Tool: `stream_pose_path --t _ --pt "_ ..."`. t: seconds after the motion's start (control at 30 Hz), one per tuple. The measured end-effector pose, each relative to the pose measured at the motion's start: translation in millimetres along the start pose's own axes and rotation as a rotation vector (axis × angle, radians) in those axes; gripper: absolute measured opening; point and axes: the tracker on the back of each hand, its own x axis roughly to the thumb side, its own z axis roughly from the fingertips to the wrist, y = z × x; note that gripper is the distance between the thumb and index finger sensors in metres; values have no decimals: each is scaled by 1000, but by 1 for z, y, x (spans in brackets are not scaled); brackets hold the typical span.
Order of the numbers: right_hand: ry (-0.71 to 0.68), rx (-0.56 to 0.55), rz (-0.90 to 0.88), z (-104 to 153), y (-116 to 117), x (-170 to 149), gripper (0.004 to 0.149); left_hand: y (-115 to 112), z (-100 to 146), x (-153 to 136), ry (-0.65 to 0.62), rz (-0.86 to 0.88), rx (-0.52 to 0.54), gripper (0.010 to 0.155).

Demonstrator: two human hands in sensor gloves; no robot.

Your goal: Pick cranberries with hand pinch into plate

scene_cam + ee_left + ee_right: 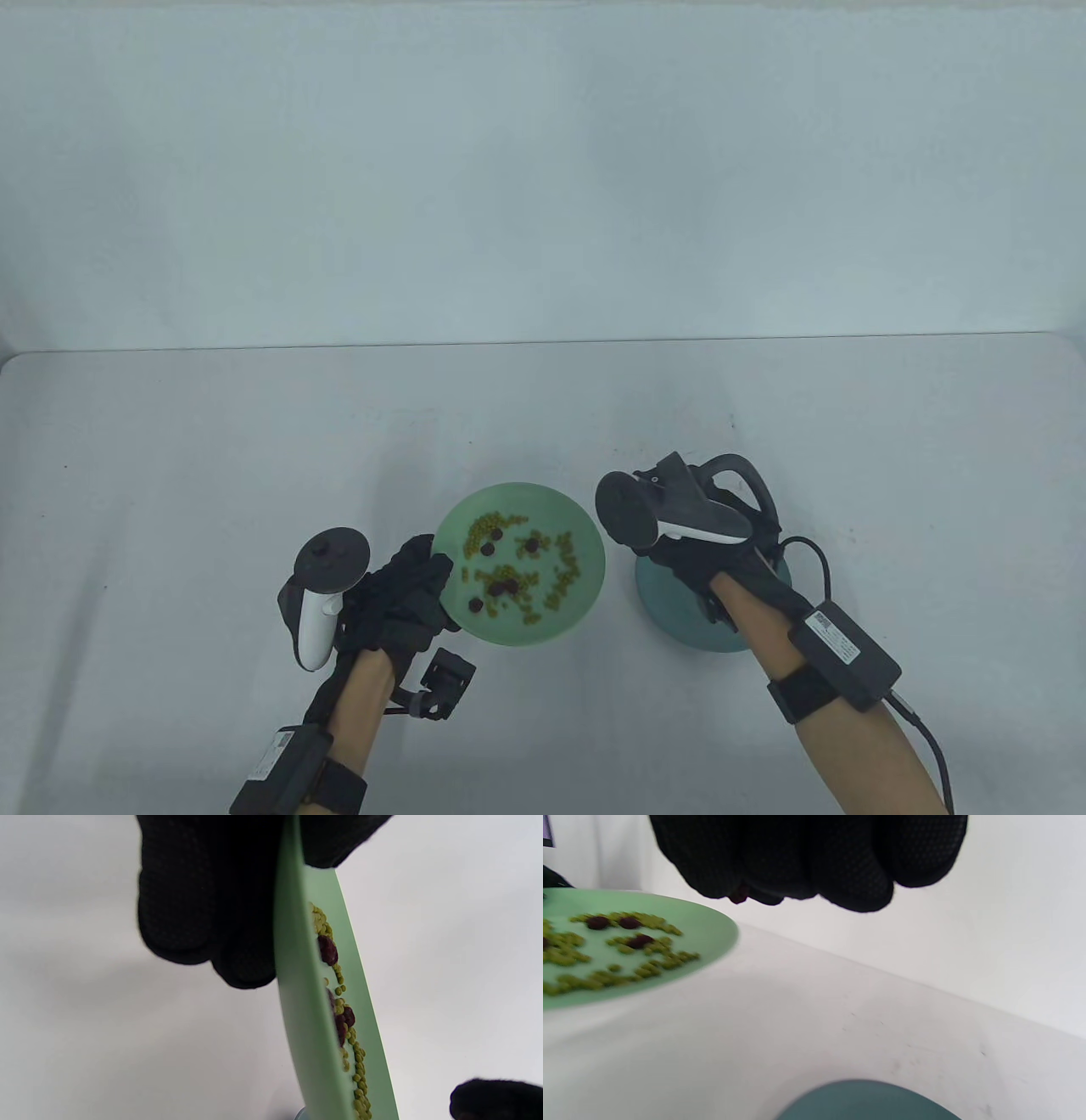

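A light green plate holds several dark cranberries mixed with small green beans. My left hand grips this plate's left rim; in the left wrist view the fingers lie under the rim of the plate and the thumb lies over it. My right hand hovers over a teal plate, to the right of the green one. In the right wrist view its bunched fingertips pinch a cranberry above the table, with the teal plate below.
Both plates stand near the table's front middle. The white table surface spreads to the left, right and back. A pale wall rises behind the table's far edge.
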Motion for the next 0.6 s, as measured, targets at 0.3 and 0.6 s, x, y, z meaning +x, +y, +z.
stream_pose_path --t 0.3,0.6 --pt "170 123 -30 1 56 -52 46 1 0 0 0 2 3 54" --pt "290 247 -48 0 107 -78 46 1 0 0 1 2 2 54"
